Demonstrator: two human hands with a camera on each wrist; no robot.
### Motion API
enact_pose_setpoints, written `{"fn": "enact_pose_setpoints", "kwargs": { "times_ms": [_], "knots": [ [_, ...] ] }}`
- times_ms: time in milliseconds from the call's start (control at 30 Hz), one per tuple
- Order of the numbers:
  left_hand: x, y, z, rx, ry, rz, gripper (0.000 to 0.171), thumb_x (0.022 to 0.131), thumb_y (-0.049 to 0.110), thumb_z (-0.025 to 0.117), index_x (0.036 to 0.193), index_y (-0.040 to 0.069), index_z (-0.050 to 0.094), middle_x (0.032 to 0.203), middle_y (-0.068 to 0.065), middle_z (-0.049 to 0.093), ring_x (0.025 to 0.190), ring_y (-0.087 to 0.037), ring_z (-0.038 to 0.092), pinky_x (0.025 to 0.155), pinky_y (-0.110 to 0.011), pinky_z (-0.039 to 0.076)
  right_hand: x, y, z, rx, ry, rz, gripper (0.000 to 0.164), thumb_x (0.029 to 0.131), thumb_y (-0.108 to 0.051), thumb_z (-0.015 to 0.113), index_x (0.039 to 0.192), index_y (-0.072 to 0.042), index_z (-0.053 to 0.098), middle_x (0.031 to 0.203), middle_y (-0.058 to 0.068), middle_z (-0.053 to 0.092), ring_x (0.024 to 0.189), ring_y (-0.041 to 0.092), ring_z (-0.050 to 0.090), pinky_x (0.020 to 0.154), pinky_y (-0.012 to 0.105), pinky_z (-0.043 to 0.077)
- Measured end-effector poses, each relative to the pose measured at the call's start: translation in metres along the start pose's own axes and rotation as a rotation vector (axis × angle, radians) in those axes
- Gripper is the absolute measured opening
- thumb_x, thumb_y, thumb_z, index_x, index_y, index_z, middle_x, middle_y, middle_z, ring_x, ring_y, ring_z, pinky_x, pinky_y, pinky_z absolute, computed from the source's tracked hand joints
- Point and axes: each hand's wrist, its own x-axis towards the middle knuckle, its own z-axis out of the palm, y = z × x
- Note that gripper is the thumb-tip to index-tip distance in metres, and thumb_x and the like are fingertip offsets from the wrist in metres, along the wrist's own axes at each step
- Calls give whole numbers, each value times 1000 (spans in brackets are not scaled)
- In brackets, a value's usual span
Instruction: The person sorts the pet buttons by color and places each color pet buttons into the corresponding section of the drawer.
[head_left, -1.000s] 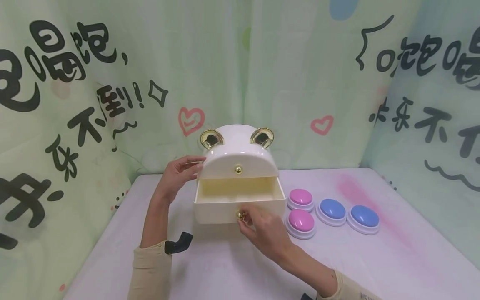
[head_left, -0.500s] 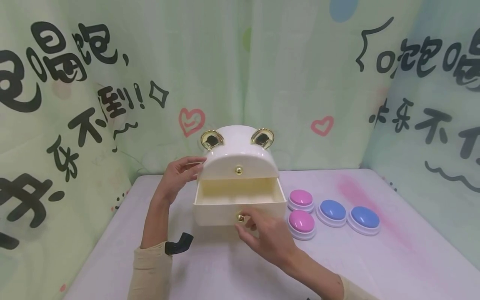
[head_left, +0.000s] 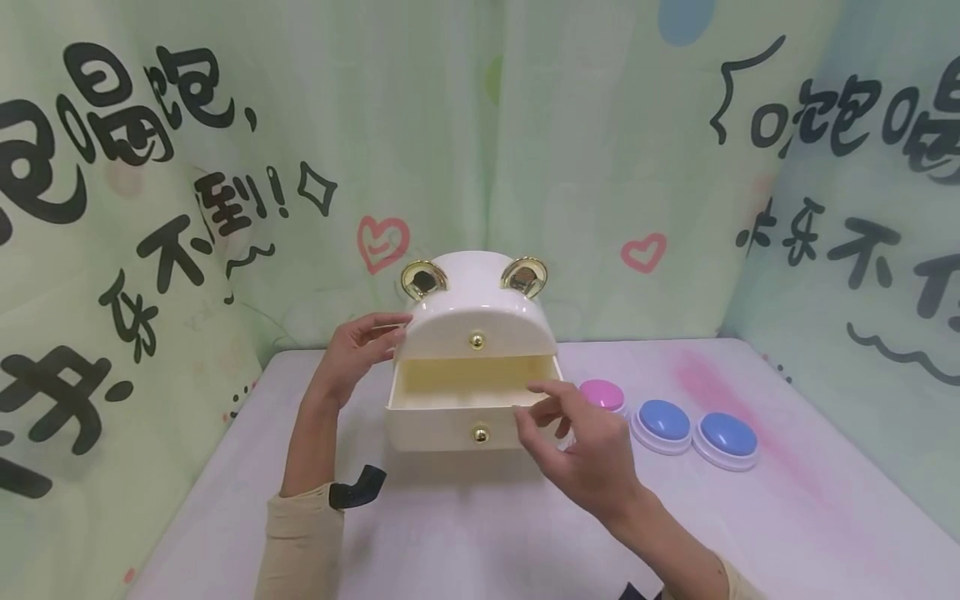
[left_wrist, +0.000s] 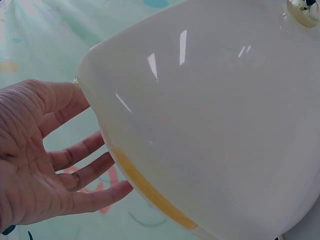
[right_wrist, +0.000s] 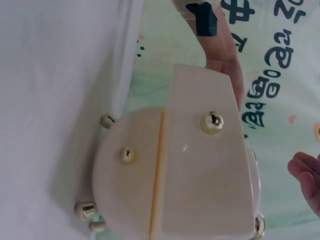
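A glossy white frog-shaped box (head_left: 483,304) with gold-rimmed eyes stands in the middle of the table. Its lower drawer (head_left: 435,429) is pulled out, showing a cream inside; a gold knob (head_left: 481,433) sits on its front. My left hand (head_left: 352,354) rests its fingertips against the box's left side; in the left wrist view the fingers (left_wrist: 92,200) reach the shell's edge, spread apart. At the drawer's right front corner is my right hand (head_left: 592,450), fingers loosely bent, holding nothing. In the right wrist view its fingertips (right_wrist: 306,172) appear apart from the box.
Right of the box, a pink push button (head_left: 602,394) and two blue push buttons (head_left: 664,418) stand on the white table (head_left: 480,533). My right hand covers a second pink one. A printed curtain (head_left: 570,167) hangs behind and along both sides.
My right hand has let go of the drawer knob and moved right and slightly up to the drawer's corner. The left hand and the box have stayed put.
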Motion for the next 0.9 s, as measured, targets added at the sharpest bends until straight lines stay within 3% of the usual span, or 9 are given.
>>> {"fn": "enact_pose_setpoints", "kwargs": {
  "times_ms": [233,400,533,633,900],
  "knots": [
    [0,-1,0,-2,0,5,37,99,16,68,133,0,65,138,-15,62,115,-14,63,103,-54,50,13,11,-21,-56,57,-13,43,103,-38,57,108,3,67,76,10,75,59,17,69,50,21,51],
    [-1,-1,0,-6,3,4,37,99,16,68,132,0,65,138,-15,62,114,-14,63,103,-55,50,13,18,-31,-100,4,9,44,102,-41,59,110,2,67,80,9,76,62,16,70,54,21,54],
    [-1,-2,0,-3,3,4,37,99,17,68,132,1,66,138,-15,62,114,-13,63,103,-54,50,8,27,-34,-127,-57,0,31,92,-23,72,109,2,67,81,10,76,65,16,72,54,23,55],
    [-1,-2,0,0,-1,9,37,99,17,68,132,1,66,138,-15,62,114,-13,64,103,-54,50,2,37,-36,-150,-81,-15,33,80,-9,78,109,2,68,81,11,77,65,17,73,53,26,56],
    [0,-3,-1,6,-9,23,37,99,17,68,133,1,66,138,-16,62,117,-15,63,104,-55,49,-13,63,-48,-250,-87,61,36,78,-10,83,110,-2,70,81,7,77,63,14,70,54,23,54]
  ]
}}
